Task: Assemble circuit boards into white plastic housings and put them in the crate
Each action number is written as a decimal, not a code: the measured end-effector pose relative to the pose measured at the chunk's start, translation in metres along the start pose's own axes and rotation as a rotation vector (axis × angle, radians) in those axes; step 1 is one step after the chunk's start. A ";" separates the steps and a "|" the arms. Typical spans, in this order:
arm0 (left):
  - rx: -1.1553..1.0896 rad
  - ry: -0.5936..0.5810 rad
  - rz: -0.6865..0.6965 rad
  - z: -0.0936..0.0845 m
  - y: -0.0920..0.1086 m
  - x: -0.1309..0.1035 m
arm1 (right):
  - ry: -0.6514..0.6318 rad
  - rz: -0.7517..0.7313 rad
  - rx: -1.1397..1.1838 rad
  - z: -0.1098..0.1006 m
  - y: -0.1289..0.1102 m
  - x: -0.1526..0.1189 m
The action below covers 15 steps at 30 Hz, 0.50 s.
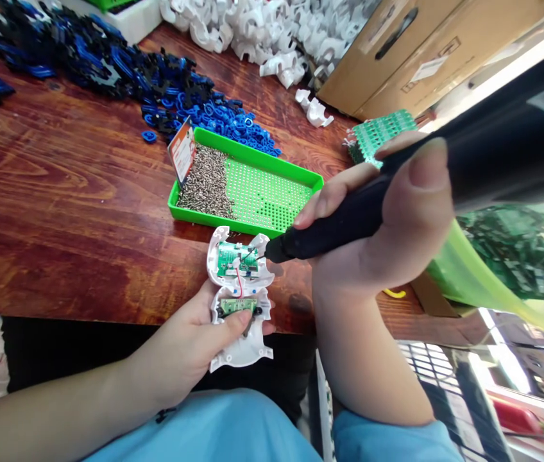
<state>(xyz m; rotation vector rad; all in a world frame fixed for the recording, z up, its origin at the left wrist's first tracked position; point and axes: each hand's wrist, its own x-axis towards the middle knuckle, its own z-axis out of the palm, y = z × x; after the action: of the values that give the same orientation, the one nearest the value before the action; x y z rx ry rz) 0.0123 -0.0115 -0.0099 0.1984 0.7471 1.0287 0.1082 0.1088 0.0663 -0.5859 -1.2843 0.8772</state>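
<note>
My left hand (214, 327) grips the lower part of an opened white plastic shell (243, 350), its thumb lying on a small circuit board inside. The shell's upper half holds a green circuit board (226, 260), and a red wire links the two halves. My right hand (387, 218) is wrapped round a black electric screwdriver (344, 221) that comes in from the right. Its tip reaches the right side of the upper board; whether it touches a screw is too small to tell.
Behind the shell is a green tray (276, 192) with many small screws (207, 183) and a card. Blue and black parts (108, 64), white shells (253, 25), and a cardboard box (387, 51) lie farther back. A green bag (474, 276) stands at right.
</note>
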 end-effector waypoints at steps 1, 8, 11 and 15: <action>0.003 -0.006 -0.001 0.000 0.000 0.000 | -0.012 -0.012 -0.009 -0.001 0.000 0.000; -0.008 0.005 0.007 0.000 0.000 -0.003 | -0.091 -0.047 0.042 -0.003 0.001 -0.003; -0.006 0.026 0.003 0.001 0.000 -0.004 | -0.092 -0.032 0.062 -0.005 0.004 -0.006; -0.012 0.074 -0.004 0.003 0.003 -0.005 | -0.091 -0.002 0.071 -0.010 0.007 -0.010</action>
<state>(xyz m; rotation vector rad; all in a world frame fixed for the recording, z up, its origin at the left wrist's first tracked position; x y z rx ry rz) 0.0112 -0.0133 -0.0040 0.1495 0.8076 1.0408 0.1159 0.1055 0.0532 -0.4930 -1.3294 0.9527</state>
